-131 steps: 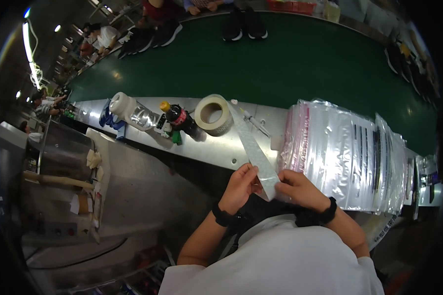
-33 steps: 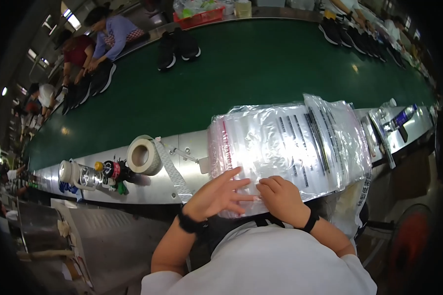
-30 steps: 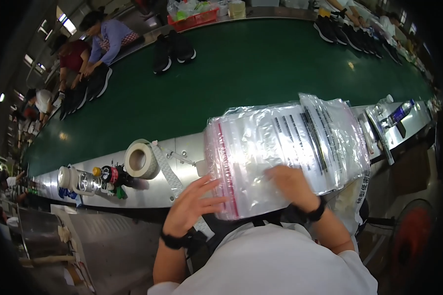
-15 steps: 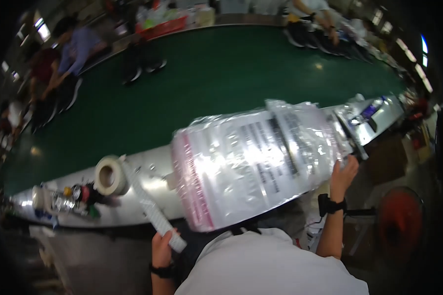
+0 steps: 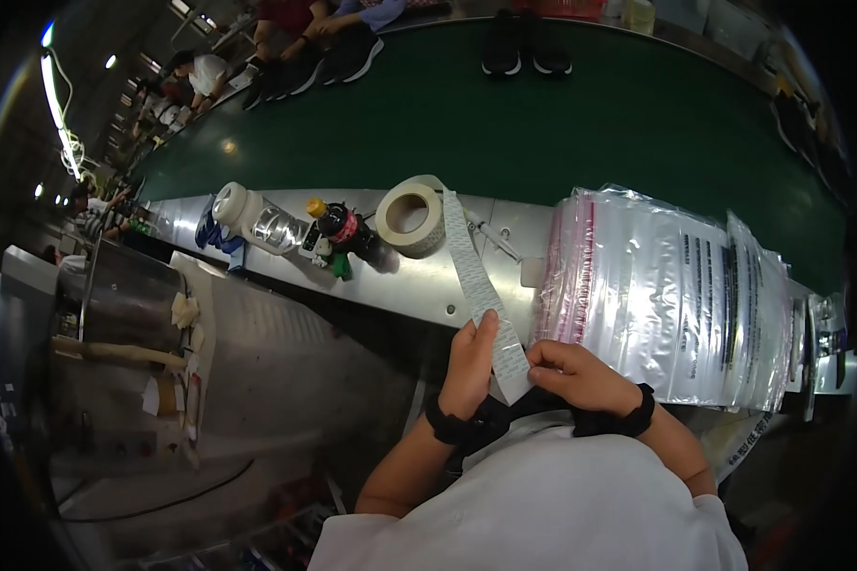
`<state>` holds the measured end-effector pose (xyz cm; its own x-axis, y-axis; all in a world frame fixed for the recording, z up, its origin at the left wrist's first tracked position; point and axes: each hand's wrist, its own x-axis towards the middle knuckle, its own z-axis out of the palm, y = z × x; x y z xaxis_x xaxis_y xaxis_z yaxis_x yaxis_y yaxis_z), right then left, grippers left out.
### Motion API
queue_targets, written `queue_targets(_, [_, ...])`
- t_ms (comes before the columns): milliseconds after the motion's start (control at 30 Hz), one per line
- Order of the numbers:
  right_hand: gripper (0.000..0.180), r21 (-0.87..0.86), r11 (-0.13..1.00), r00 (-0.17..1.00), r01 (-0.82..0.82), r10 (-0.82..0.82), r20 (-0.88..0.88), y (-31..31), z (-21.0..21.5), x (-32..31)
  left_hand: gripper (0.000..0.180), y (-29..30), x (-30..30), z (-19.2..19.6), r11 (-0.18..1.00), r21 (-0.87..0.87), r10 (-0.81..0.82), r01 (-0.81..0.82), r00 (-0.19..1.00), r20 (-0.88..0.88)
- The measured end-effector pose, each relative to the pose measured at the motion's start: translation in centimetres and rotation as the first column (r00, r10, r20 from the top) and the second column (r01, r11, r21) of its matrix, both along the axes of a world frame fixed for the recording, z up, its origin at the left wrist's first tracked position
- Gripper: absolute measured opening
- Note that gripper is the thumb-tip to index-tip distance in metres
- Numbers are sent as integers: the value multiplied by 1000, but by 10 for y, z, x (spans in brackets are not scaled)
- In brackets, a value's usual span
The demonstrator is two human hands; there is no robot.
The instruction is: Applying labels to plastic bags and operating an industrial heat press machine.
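A long white strip of labels [image 5: 480,283] runs from a roll [image 5: 434,235] on the metal ledge down to my hands. My left hand [image 5: 468,369] is closed on the strip near its lower end, thumb on top. At the strip's right edge, the fingers of my right hand [image 5: 575,375] are pinched together, touching the edge; whether a single label is between them is hidden. Just beyond my right hand lies a stack of clear plastic bags [image 5: 638,285] with pink edges and dark print.
Left of the roll are a dark drink bottle [image 5: 345,228] with a yellow cap, a clear bottle [image 5: 278,228] and a white-lidded jar [image 5: 236,205]. A green belt [image 5: 428,124] runs behind the ledge [image 5: 419,285], carrying dark shoes [image 5: 501,52]. Co-workers [image 5: 203,76] stand at the far left.
My view has swung left. My right hand has left the far side of the bag stack and come to the strip's end beside my left hand, which still holds the strip.
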<state>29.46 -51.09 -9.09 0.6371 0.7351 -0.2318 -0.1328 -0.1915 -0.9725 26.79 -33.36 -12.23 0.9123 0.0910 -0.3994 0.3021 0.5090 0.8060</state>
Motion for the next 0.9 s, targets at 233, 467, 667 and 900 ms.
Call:
queue_targets(233, [10, -31, 979, 915, 202, -177, 362, 16, -14, -1, 23, 12, -30, 16, 209, 859, -294, -468, 807, 512])
queue_targets(467, [9, -15, 920, 751, 392, -311, 583, 28, -9, -7, 14, -17, -30, -6, 959, 284, -85, 5, 959, 272])
queue_targets(667, [9, -15, 924, 775, 381, -311, 550, 13, -23, -7, 13, 9, -19, 3, 837, 539, -61, -94, 963, 264])
queue_targets(900, [25, 55, 994, 973, 96, -105, 206, 8, -73, -1, 9, -42, 7, 96, 873, 487, -442, 25, 462, 768])
